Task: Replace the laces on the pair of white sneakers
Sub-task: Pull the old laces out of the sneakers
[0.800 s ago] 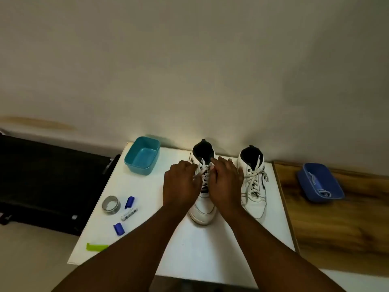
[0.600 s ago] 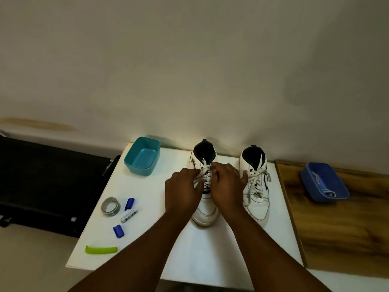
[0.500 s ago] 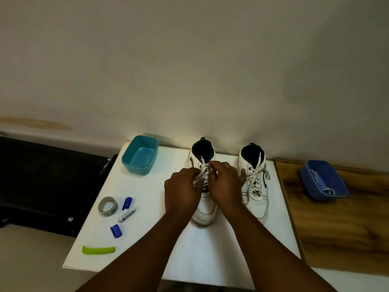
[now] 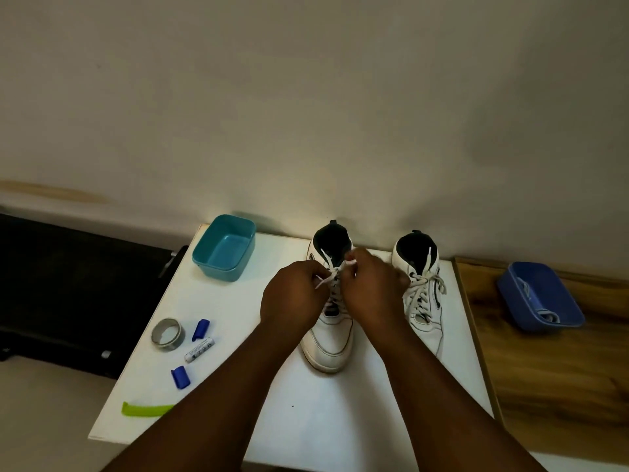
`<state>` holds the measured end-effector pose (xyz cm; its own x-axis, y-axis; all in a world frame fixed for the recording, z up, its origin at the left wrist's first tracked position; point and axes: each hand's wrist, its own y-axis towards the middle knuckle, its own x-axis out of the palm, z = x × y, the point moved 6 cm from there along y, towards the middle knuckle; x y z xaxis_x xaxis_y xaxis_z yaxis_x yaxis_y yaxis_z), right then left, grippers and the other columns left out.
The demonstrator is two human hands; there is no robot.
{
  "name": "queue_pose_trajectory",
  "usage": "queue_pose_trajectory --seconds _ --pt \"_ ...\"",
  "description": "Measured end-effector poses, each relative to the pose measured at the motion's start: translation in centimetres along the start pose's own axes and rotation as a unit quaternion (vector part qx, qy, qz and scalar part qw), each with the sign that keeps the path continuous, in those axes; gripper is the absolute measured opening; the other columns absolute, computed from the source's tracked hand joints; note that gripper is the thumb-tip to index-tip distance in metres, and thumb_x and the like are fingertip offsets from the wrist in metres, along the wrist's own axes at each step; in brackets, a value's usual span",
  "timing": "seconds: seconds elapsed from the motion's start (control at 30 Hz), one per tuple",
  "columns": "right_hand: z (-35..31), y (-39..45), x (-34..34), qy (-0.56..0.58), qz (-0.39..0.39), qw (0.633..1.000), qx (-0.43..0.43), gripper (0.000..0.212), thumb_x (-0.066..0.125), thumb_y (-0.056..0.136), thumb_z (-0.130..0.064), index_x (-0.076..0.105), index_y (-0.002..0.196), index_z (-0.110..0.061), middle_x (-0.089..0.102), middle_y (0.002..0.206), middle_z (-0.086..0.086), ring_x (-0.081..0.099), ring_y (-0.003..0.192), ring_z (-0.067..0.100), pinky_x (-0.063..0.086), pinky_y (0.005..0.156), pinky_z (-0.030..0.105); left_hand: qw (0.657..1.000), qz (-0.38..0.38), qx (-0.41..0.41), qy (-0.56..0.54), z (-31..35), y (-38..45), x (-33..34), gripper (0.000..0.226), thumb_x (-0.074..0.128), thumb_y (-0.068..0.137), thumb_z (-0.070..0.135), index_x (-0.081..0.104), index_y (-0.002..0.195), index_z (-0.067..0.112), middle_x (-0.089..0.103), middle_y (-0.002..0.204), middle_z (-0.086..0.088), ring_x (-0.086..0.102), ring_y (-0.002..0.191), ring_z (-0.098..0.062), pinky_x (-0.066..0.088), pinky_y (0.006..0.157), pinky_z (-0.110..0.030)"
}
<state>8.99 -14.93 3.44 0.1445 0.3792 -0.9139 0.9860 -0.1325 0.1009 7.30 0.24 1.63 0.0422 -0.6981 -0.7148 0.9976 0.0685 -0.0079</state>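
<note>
The left sneaker [image 4: 329, 338] of the white pair stands toe toward the person near the middle of the white desk [image 4: 340, 420], and its lace [image 4: 324, 278] is the thing being worked. Both hands are gathered over the upper eyelets: the left hand [image 4: 293, 298] pinches one lace end at the left side of the tongue, the right hand [image 4: 369, 294] pinches the other end, which pokes up white just above its fingers. The ends cross between the two hands, so the step looks like tying or untying at the top of this shoe; which of the two cannot be told. The next move calls for drawing both ends evenly while the shoe stays planted, since nothing else steadies it.

The right sneaker [image 4: 423, 294] stands just beside the right hand, laced, its lace ends loose. Behind and to the left sits a teal tub [image 4: 224, 248]. Nearer the desk's left edge lie a roll of grey tape [image 4: 167, 334], a white marker [image 4: 200, 349], two blue caps [image 4: 180, 377] and a green strip [image 4: 147, 409]. On the wooden surface [image 4: 551, 386] to the right, a blue tray [image 4: 539, 298] holds what appear to be laces.
</note>
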Motion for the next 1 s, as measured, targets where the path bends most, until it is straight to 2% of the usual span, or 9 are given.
queue_pose_trajectory --seconds 0.13,0.23,0.33,0.47,0.53,0.63,0.73,0.87,1.0 --pt "-1.7 1.3 1.3 0.011 -0.028 0.999 -0.011 0.03 0.052 0.096 -0.054 0.073 0.106 -0.034 0.064 0.109 -0.004 0.06 0.107 0.022 0.028 0.09 0.04 0.998 -0.046 -0.02 -0.027 -0.8 0.2 0.7 0.007 0.076 0.084 0.03 0.075 0.091 0.029 0.071 0.084 0.01 0.066 0.08 -0.013 0.047 0.066 -0.026" --pt "-1.7 1.9 2.2 -0.014 -0.046 0.999 0.0 0.025 0.061 0.091 -0.051 0.075 0.102 -0.034 0.06 0.112 -0.003 0.058 0.107 0.024 0.025 0.084 0.039 0.989 -0.126 -0.043 -0.071 -1.7 0.4 1.4 0.012 0.086 0.073 0.029 0.077 0.08 0.027 0.072 0.076 0.005 0.067 0.073 -0.013 0.055 0.073 -0.036" --pt "-1.1 1.8 2.5 0.132 -0.044 0.989 0.045 0.017 0.061 0.089 -0.042 0.074 0.083 -0.033 0.069 0.089 -0.009 0.064 0.093 0.017 0.038 0.088 0.039 0.987 -0.097 -0.041 -0.125 -1.7 0.9 0.1 0.015 0.079 0.072 0.032 0.078 0.086 0.029 0.075 0.084 0.008 0.07 0.081 -0.008 0.058 0.081 -0.036" --pt "-0.6 2.1 0.6 0.386 -0.017 0.92 0.068 0.018 0.066 0.09 -0.042 0.076 0.08 -0.032 0.072 0.069 -0.009 0.069 0.071 0.015 0.059 0.08 0.052 0.998 0.036 -0.004 -0.047 -0.6 1.9 -1.6 0.033 0.06 0.094 0.017 0.066 0.123 0.032 0.066 0.109 0.01 0.065 0.092 -0.011 0.05 0.083 -0.027" --pt "-0.7 2.2 -1.5 0.451 0.011 0.891 0.055 0.017 0.07 0.094 -0.031 0.077 0.079 -0.031 0.076 0.076 -0.008 0.072 0.076 0.011 0.061 0.08 0.04 0.999 0.018 0.045 -0.014 0.3 2.2 -0.9 0.039 0.056 0.1 0.017 0.061 0.136 0.032 0.061 0.117 0.004 0.063 0.097 -0.015 0.046 0.086 -0.026" --pt "-1.5 1.8 -5.9 0.487 0.099 0.867 0.005 0.021 0.07 0.098 -0.023 0.074 0.08 -0.035 0.072 0.071 -0.007 0.063 0.068 0.002 0.052 0.07 0.018 0.996 -0.025 0.082 0.03 0.7 2.0 0.4 0.033 0.052 0.104 0.021 0.064 0.133 0.031 0.058 0.118 -0.003 0.061 0.101 -0.019 0.049 0.087 -0.031" --pt "-1.8 1.5 -9.9 0.524 0.196 0.828 -0.031 0.009 0.07 0.098 -0.025 0.077 0.094 -0.029 0.068 0.073 -0.005 0.057 0.066 0.009 0.05 0.064 0.024 0.996 -0.021 0.082 0.033 0.9 1.9 0.1 0.028 0.05 0.105 0.027 0.068 0.127 0.027 0.058 0.116 -0.002 0.062 0.096 -0.019 0.045 0.08 -0.027" --pt "-0.6 1.3 -14.4 0.607 0.299 0.736 -0.029 0.01 0.068 0.099 -0.02 0.075 0.102 -0.014 0.068 0.074 -0.002 0.058 0.063 0.016 0.048 0.059 0.031 0.995 -0.006 0.097 0.018 1.0 1.9 -0.6 0.024 0.055 0.102 0.028 0.072 0.119 0.028 0.058 0.116 0.0 0.061 0.097 -0.016 0.043 0.08 -0.025" --pt "0.5 0.4 -17.8 0.681 0.366 0.632 -0.043 0.015 0.065 0.1 -0.015 0.071 0.108 -0.004 0.069 0.088 0.015 0.066 0.075 0.025 0.056 0.07 0.036 0.994 -0.031 0.096 0.031 0.8 1.9 0.0 0.023 0.067 0.094 0.039 0.07 0.116 0.033 0.056 0.12 0.004 0.059 0.098 -0.013 0.042 0.079 -0.025"
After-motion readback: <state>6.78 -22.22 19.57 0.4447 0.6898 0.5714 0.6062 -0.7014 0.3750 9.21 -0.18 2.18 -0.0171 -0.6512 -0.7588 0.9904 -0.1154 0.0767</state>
